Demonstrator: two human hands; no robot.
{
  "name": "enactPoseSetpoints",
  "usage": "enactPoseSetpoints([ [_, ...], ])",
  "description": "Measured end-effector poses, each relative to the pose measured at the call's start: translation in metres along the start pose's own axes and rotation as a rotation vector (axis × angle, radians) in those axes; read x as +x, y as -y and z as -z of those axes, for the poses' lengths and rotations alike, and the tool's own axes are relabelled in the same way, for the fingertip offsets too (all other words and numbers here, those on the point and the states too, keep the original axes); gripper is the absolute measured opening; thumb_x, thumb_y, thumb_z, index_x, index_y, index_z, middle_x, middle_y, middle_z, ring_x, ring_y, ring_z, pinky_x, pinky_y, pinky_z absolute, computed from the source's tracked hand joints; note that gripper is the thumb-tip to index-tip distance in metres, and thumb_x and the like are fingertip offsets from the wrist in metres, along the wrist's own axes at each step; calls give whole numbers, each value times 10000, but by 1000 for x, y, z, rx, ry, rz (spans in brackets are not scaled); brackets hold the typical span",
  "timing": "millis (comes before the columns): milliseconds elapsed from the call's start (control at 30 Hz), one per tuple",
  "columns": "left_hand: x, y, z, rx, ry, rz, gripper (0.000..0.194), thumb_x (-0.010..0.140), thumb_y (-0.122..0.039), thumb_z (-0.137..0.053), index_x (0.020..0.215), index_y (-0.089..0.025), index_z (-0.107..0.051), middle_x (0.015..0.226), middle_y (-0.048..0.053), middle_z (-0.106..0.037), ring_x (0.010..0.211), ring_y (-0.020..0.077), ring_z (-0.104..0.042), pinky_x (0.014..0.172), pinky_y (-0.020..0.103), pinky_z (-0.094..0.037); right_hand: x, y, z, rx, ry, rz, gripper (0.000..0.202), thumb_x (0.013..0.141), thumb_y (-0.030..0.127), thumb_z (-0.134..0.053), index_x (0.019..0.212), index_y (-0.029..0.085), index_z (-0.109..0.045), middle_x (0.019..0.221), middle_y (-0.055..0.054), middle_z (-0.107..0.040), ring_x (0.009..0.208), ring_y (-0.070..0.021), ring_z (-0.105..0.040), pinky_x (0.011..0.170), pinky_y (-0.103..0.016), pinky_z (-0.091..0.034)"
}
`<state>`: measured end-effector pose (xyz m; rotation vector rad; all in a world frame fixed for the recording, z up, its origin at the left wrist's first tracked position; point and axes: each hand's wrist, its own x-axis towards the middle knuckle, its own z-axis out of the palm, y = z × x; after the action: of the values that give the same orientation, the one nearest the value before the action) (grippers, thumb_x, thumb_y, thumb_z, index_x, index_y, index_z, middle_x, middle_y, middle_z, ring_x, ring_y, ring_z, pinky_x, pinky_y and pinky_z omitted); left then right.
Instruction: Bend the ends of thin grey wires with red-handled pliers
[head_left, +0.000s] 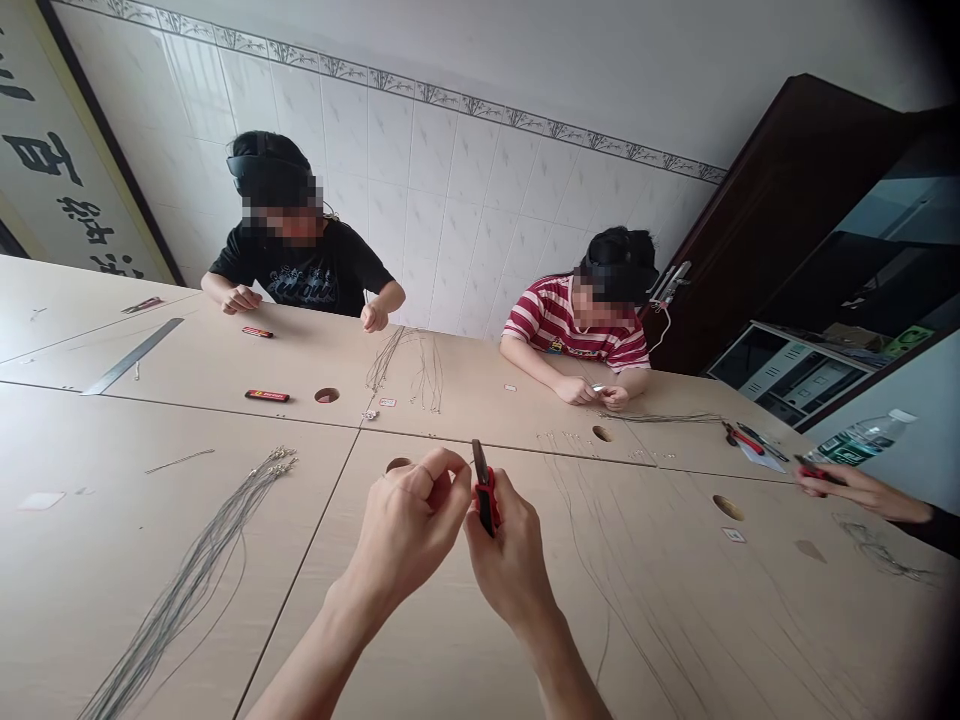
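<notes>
Above the table's middle, my right hand (510, 545) is wrapped round pliers (484, 490) with red and black handles, their dark jaws pointing up and away from me. My left hand (416, 510) is closed in a pinch close beside the pliers. Whatever its fingertips hold is too small to make out. Left of my hands lies a bundle of thin grey wires (202, 555) with small metallic bits at the far ends. Several single thin wires (637, 590) are spread over the tabletop to my right.
Two people sit across the table (315, 560). At the right, another person's hand (862, 490) holds a red-handled tool near a water bottle (862, 437). A steel ruler (135, 355), a red and black packet (268, 396), more wires (386, 360) and round table holes (727, 507) are around.
</notes>
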<state>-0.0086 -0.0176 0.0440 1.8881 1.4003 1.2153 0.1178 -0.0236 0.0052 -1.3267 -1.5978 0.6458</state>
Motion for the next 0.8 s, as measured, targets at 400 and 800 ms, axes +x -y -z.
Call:
enactPoseSetpoints([
  [400,0,2,-2,-349,178,133,437,904,-412,-500,596,-227,-251,574,-79,-185,519,90,-157,448,241,-149,-1,-1,5,2,-20,81,123,767,145,-457,732,237,-383,606,67,-371,531,-120,-333,488,-226,-281],
  [800,4,10,-2,-482,446,161,520,946,-544,-439,597,-215,-236,586,-72,-166,549,103,-145,501,285,-153,3,-9,6,-82,-68,141,130,774,133,-459,728,234,-391,624,48,-466,550,-131,-416,504,-230,-319],
])
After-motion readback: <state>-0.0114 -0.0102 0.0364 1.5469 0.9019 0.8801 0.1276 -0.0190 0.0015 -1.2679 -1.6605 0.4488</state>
